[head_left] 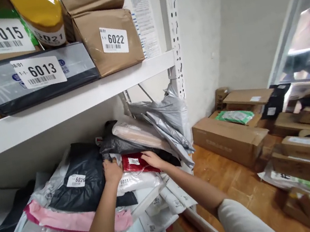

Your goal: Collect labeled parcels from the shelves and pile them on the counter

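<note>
My left hand [112, 171] reaches into the pile of bagged parcels on the lower shelf, its fingers curled against the edge of a black parcel [84, 175] labelled 6026. My right hand [153, 160] lies flat, fingers stretched out, on a red parcel [135, 163] with a white label. A white parcel [136, 181] marked 6031 lies just below both hands. Grey and beige bags [145, 131] are stacked above the red one.
The upper white shelf [81, 100] carries numbered parcels 6013, 6015, 6022. A perforated shelf post [174, 29] stands at the right. Cardboard boxes [230, 139] cover the wooden floor to the right. A person shows behind glass at the far right.
</note>
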`<state>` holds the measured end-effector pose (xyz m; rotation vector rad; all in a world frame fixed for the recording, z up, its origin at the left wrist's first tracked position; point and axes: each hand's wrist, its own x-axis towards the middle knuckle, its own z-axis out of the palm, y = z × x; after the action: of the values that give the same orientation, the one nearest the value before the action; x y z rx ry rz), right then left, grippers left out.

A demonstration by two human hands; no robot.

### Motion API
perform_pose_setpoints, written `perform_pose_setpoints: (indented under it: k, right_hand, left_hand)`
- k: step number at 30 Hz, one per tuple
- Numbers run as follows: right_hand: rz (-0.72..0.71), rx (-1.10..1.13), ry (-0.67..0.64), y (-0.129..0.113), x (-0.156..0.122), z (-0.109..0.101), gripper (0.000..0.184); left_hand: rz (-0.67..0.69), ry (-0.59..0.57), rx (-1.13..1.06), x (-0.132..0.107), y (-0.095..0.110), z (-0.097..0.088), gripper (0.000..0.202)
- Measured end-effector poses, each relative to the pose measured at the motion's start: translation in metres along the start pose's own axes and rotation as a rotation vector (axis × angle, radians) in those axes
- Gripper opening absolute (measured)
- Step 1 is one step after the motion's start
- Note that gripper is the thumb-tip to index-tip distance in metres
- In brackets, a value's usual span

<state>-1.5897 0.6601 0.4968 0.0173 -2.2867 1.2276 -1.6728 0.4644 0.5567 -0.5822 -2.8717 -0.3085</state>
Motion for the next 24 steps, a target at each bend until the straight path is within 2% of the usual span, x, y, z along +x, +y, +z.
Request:
perform_pose_setpoints:
  k: [3,5,7,9,12,14,17,20,22,24]
  right_hand:
    - [0.019,-0.043,0.047,-0.002,0.017,-0.014,0.053]
    - [-0.001,-0.085,0.016,-0.003,0.030,-0.024,0.066]
    - [-0.027,-0.139,-0.093,0.001,0.035,-0.034,0.084]
    - [-0.022,-0.213,-0.224,0.008,0.030,-0.040,0.095]
    - [0.030,-0.337,-0.361,0.022,0.009,-0.042,0.100]
    - [0.045,-0.388,-0.421,0.026,-0.004,-0.041,0.110]
    - [-0.042,-0.454,-0.440,0.022,-0.021,-0.035,0.124]
    - [-0.151,-0.533,-0.355,0.010,-0.039,-0.018,0.122]
    - [-0.179,-0.575,-0.292,0.003,-0.052,0.001,0.120]
    - [-0.192,-0.568,-0.195,0.001,-0.064,0.021,0.126]
  left_hand:
    - [-0.053,-0.016,0.070,-0.012,0.011,0.003,0.057]
    - [-0.115,-0.029,0.098,-0.012,0.020,0.003,0.063]
    - [-0.198,-0.034,0.112,-0.004,0.030,0.002,0.077]
    - [-0.285,-0.048,0.110,0.007,0.037,-0.001,0.092]
    - [-0.347,-0.127,0.074,0.025,0.039,-0.007,0.089]
    - [-0.321,-0.184,0.040,0.032,0.034,-0.011,0.080]
    - [-0.230,-0.203,-0.013,0.036,0.024,-0.015,0.072]
    - [-0.103,-0.205,-0.087,0.036,0.022,-0.013,0.066]
    - [-0.018,-0.227,-0.163,0.039,0.026,-0.009,0.060]
    - [0.022,-0.243,-0.261,0.042,0.030,-0.006,0.051]
